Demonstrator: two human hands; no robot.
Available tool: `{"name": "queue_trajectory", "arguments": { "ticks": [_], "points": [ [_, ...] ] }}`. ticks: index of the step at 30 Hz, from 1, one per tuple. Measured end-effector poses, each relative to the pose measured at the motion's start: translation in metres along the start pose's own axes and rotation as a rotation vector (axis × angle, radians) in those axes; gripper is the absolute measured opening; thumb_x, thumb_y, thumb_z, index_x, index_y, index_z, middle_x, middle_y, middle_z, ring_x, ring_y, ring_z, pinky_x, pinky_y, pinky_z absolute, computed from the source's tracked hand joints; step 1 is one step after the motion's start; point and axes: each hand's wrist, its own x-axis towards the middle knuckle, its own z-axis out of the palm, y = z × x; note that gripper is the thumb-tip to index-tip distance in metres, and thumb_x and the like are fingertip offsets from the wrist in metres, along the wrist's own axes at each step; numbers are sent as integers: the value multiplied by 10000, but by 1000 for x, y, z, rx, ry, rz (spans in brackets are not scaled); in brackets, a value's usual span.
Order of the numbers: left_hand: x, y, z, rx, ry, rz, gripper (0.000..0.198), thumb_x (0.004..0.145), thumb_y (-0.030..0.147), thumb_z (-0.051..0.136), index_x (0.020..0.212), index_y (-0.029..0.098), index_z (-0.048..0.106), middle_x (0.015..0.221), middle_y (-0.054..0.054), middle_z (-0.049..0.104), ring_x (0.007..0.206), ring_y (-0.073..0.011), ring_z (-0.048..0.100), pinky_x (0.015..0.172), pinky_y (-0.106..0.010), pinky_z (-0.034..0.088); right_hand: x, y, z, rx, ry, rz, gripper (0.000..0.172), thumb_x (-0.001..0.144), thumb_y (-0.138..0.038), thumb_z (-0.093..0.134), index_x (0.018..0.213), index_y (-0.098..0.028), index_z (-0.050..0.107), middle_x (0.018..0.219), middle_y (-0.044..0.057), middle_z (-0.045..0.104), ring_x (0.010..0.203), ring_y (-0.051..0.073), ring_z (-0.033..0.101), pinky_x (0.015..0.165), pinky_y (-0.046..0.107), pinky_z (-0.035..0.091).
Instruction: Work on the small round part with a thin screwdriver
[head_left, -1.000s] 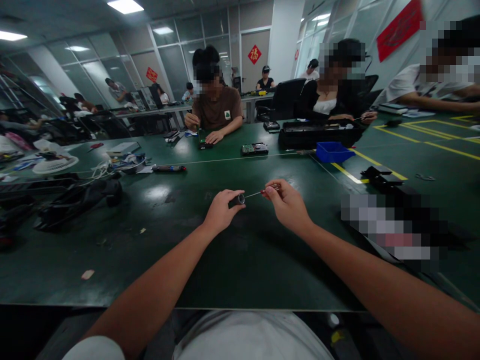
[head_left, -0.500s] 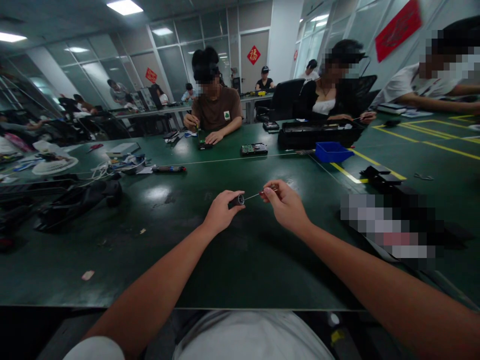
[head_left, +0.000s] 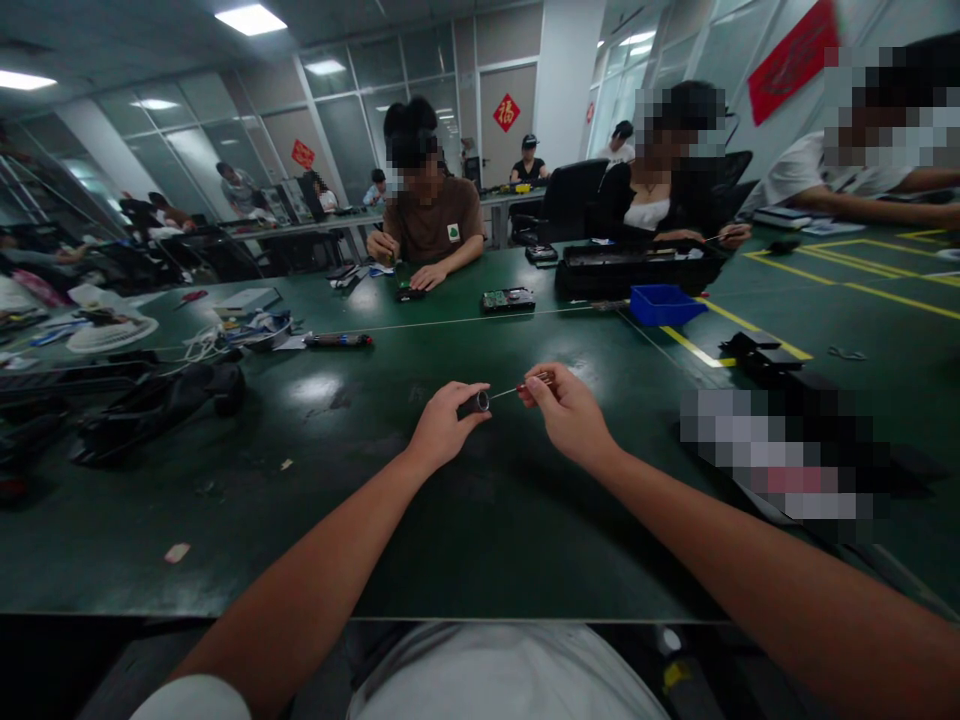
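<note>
My left hand [head_left: 442,425] is closed around a small dark cylindrical part [head_left: 482,401] with a shiny ring at its end, held just above the green table [head_left: 465,520]. My right hand [head_left: 571,415] pinches a thin screwdriver [head_left: 525,386] with a reddish handle. The metal shaft points left and its tip meets the end of the cylinder. Both hands hover over the middle of the table, close together.
A blue bin [head_left: 666,303] and a long black tray [head_left: 637,266] lie far right. A circuit board [head_left: 508,298] and a pen-like tool [head_left: 337,340] rest further back. Black cables and gear [head_left: 157,395] crowd the left. Other people sit across the table.
Both hands have stayed nearly in place; the right hand has edged slightly left and turned a little on the screwdriver.
</note>
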Motion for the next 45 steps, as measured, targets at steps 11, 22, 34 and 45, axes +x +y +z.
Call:
{"name": "queue_trajectory", "arguments": {
  "ticks": [11,22,34,45],
  "points": [
    [1,-4,3,-6,-14,-17,416,857,201,727,1263,243,652,1137,-52,660,1080,-205,608,998,-371,462,-4,-10,-7,-123,115,-112,180,969,-396,519,967,-229,587,857,37,681,789,197,648,749,378,509],
    [1,0,1,26,-53,-60,408,854,203,726,1255,242,661,1131,-59,663,1073,-225,609,997,-400,465,-2,-8,-9,-272,34,-126,180,972,-390,506,975,-233,595,839,43,702,761,212,668,679,353,490],
    [3,-3,2,-116,67,-168,340,847,203,718,1183,209,670,1190,-71,668,1104,-226,614,1008,-391,476,0,-12,-10,-350,64,-76,188,968,-384,494,980,-230,601,863,57,698,774,224,657,672,357,474],
    [16,-8,-6,-446,168,-400,258,895,395,611,1051,191,584,789,-13,596,680,-143,575,608,-261,454,0,-5,-11,-284,98,-84,256,981,-422,477,1116,-239,592,943,65,696,839,231,659,732,385,493]
  ]
}}
